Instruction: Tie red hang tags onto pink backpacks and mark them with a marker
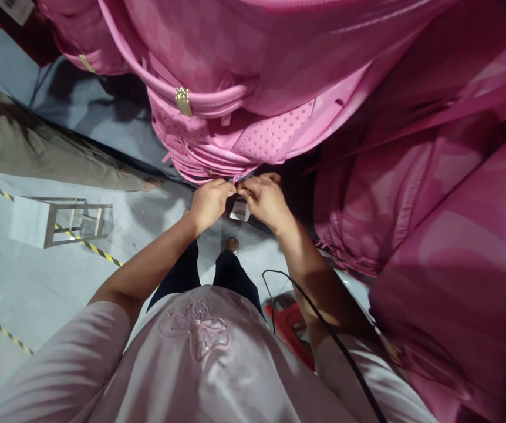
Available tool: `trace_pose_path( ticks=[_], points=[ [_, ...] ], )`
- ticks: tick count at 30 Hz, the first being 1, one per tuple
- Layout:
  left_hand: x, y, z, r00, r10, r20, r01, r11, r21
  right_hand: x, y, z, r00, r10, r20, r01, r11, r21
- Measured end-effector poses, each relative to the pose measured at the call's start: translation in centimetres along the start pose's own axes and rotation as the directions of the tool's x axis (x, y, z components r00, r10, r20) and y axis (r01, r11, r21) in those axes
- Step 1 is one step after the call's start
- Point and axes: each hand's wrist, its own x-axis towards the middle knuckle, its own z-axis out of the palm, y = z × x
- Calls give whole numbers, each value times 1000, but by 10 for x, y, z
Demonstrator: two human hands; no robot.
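Where its lower side meets the near edge of the desk (98,126), a pink backpack (286,67) sits with a cluster of thin pink straps (200,163) gathered toward the wearer, probably so that both hands can reach that part at once. A gold buckle (183,103) shines on its piping, and a white label (239,211) hangs just below the fingers. The left hand (211,202) and right hand (265,198) meet at the straps, fingers bent inward and fingertips nearly touching; whether they are clamped on a strap end, I cannot tell. Both forearms run forward from beside the body and converge, knuckles upward, a pose that seems to suit fine two-handed work. More pink backpacks (415,194) crowd the right side. Beyond the desk's near edge, on the floor, stand a metal stool (61,222) and, farther left, another person's trousered leg (37,154).
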Motion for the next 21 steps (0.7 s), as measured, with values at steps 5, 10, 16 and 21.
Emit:
trace_pose_path(
  ticks=[5,10,16,21],
  points=[
    [7,-1,-5,999,14,33,-15,999,31,2,1,4,998,53,-39,-51,998,49],
    [6,0,-5,996,0,91,-6,998,67,-1,-3,4,995,81,-65,-68,981,182],
    [5,4,-6,996,-48,74,47,999,11,-1,-5,1,992,98,-79,-71,953,293],
    [4,0,-9,997,-68,33,71,989,-130,-1,-5,1,982,148,-119,-97,930,355]
  ],
)
